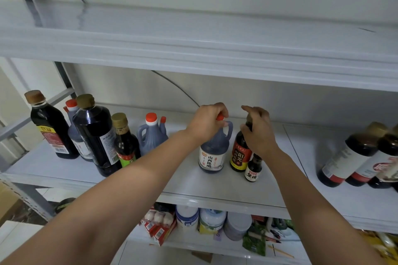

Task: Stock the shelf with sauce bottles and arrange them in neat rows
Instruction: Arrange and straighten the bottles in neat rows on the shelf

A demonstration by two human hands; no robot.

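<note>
Middle of shelf (193,187), toward front edge: small soy bottle (253,169) upright. Just behind, vinegar jug (213,155) and red-label bottle (240,155) side by side. Top grips: left hand (207,123) clamps jug cap, right hand (259,131) curls round bottle neck, likely squaring row.

Both bare arms reach forward and up, side by side. The left hand (207,123) is curled over the top of a jug (212,155), knuckles up. The right hand (259,133) is close beside it, with its fingers bent round the neck of a dark bottle (239,155). Its first finger sticks up a little.
</note>
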